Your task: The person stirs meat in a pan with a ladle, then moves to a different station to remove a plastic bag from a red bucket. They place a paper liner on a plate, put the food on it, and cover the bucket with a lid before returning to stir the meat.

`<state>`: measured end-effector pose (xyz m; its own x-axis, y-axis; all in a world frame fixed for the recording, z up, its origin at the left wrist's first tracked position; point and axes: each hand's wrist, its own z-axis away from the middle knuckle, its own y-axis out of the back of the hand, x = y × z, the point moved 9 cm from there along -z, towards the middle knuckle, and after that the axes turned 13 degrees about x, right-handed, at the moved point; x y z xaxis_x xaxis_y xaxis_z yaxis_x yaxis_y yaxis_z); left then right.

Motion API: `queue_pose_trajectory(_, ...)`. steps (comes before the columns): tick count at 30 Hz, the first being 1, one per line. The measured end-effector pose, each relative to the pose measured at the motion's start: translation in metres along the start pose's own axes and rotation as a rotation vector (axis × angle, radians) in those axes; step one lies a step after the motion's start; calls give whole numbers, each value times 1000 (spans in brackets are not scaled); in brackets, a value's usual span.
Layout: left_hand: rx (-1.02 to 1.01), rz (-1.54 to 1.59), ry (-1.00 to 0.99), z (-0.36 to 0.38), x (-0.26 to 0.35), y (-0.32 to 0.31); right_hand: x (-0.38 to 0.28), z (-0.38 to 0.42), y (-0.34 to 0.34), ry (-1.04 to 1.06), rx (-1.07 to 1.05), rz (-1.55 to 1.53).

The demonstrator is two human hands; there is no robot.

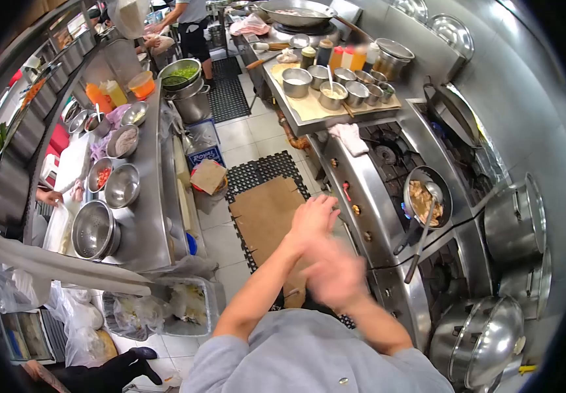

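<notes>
My left hand (315, 217) is raised in front of me with its fingers stretched out and nothing in it. Close below it, my right hand (335, 272) is smeared by motion, and its fingers are unclear. The two hands overlap in this view. To their right, a frying pan (450, 208) with browned pieces of food (420, 200) sits on a burner, a blue flame showing at its side. A long-handled ladle (425, 232) rests in the pan, its handle hanging over the near rim toward the stove front.
Stove knobs (356, 209) line the front edge at right. Metal containers (333, 95) and squeeze bottles stand on the shelf ahead. At left, a counter (158, 223) carries steel bowls (123, 185). A trash bin (214, 298) stands below it. Cardboard (263, 219) covers the floor mat. Other people work nearby.
</notes>
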<state>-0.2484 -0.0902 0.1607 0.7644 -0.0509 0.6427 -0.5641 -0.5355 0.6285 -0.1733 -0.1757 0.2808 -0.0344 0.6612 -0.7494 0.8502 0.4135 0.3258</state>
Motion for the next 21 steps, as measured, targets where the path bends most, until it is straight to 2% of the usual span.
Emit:
queue_pose_trajectory(1,-41,-64,-18,-1,3,-12,-24,15,-49,331,-116,-175)
queue_pose_trajectory(2,-36,-51,-16,-1,6,-17,-56,16,-88,452,-173,-151)
queue_pose_trajectory(4,-165,-19,-75,6,11,-27,-36,55,-141,396,-482,124)
queue_pose_trajectory(6,72,20,-82,36,-21,-23,1,65,-136,406,-358,64)
queue_pose_trajectory(7,38,-27,-81,52,-30,-17,15,62,-130,462,-295,149)
queue_pose_trajectory(8,-25,-29,74,77,-63,-41,33,68,-131,468,-353,179)
queue_pose_trajectory(9,-25,-72,59,108,-83,-63,50,81,-133,385,-440,219)
queue_pose_trajectory(10,44,-126,89,127,-82,-54,61,97,-136,382,-491,214)
queue_pose_trajectory(11,-12,-100,177,152,-83,-55,89,115,-143,237,-624,172)
queue_pose_trajectory(14,-254,76,418,235,-80,-54,147,157,-136,147,-643,221)
queue_pose_trajectory(15,-358,157,496,261,-79,-54,192,178,-128,-58,-739,300)
queue_pose_trajectory(16,-265,223,494,267,-72,-31,232,197,-118,-268,-835,382)
queue_pose_trajectory(17,-164,287,490,268,-69,-8,238,202,-105,-351,-1050,603)
queue_pose_trajectory(18,-199,251,593,279,-83,-5,230,193,-105,-381,-922,505)
queue_pose_trajectory(19,-240,150,602,288,-98,-8,224,184,-102,-413,-792,409)
queue_pose_trajectory(21,-588,94,788,287,-108,-17,88,128,-134,-74,-566,29)
